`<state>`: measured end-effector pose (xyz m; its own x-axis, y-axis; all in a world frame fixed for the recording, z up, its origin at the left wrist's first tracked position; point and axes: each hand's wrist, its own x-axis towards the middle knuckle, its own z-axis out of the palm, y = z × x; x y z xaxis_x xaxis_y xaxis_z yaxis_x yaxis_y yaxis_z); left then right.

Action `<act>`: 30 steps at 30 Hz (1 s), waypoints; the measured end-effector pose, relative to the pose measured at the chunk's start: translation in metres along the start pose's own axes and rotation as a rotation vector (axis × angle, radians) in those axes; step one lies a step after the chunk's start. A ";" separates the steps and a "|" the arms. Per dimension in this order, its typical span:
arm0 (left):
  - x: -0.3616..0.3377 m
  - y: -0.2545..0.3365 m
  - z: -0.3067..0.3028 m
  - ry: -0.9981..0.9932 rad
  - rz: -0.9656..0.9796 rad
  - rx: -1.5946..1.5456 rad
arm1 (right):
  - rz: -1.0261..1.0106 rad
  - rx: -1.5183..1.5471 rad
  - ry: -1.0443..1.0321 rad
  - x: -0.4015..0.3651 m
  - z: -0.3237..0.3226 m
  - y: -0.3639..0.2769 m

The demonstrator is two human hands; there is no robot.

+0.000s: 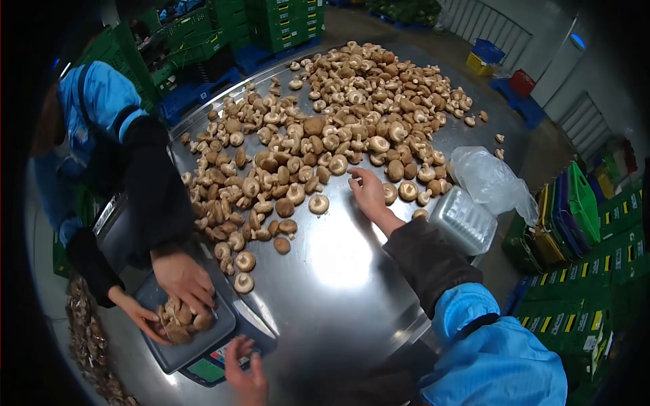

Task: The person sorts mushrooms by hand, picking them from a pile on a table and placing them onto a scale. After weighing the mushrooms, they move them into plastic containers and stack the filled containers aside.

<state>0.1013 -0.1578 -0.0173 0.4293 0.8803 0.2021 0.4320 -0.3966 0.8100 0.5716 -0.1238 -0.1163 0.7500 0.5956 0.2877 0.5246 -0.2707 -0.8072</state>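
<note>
My right hand (pixel 369 194) reaches over the steel table (pixel 338 298) to the near edge of a large heap of shiitake mushrooms (pixel 365 101). Its fingers are stretched out, with a mushroom (pixel 338 164) just off the fingertips and nothing seen in the grasp. Low in the view, my left hand (pixel 247 379) has its fingers apart and holds nothing. It is beside a scale (pixel 205 371) that carries a dark tray (pixel 227 328). A co-worker's two hands (pixel 181 276) are at the small pile of mushrooms (pixel 179 323) in that tray.
Right of my right hand lie stacked clear plastic punnets (pixel 464 220) and a clear plastic bag (pixel 484 177). The co-worker's dark sleeve (pixel 159 189) crosses the table's left side. Green crates (pixel 569 304) stand at the right, more crates (pixel 277 24) at the back.
</note>
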 end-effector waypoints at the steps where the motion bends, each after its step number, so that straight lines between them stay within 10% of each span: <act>1: -0.001 0.005 0.014 0.002 0.002 0.012 | -0.060 -0.071 -0.014 0.017 0.002 0.003; 6: 0.012 0.052 0.062 -0.091 -0.082 0.109 | -0.297 -0.349 -0.168 0.070 0.015 0.025; 18: 0.029 0.070 0.123 -0.233 0.024 0.118 | -0.132 -0.314 -0.353 0.094 0.005 0.048; 25: 0.015 0.065 0.116 -0.336 0.082 0.052 | 0.059 -0.006 -0.896 -0.039 -0.140 0.000; 30: 0.001 0.046 0.115 -0.445 0.094 -0.031 | 0.627 -0.176 -1.401 -0.168 -0.289 0.033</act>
<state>0.2132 -0.2055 -0.0432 0.7672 0.6409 0.0247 0.3540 -0.4552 0.8170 0.5791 -0.4517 -0.0421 -0.0523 0.5374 -0.8417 0.3954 -0.7628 -0.5117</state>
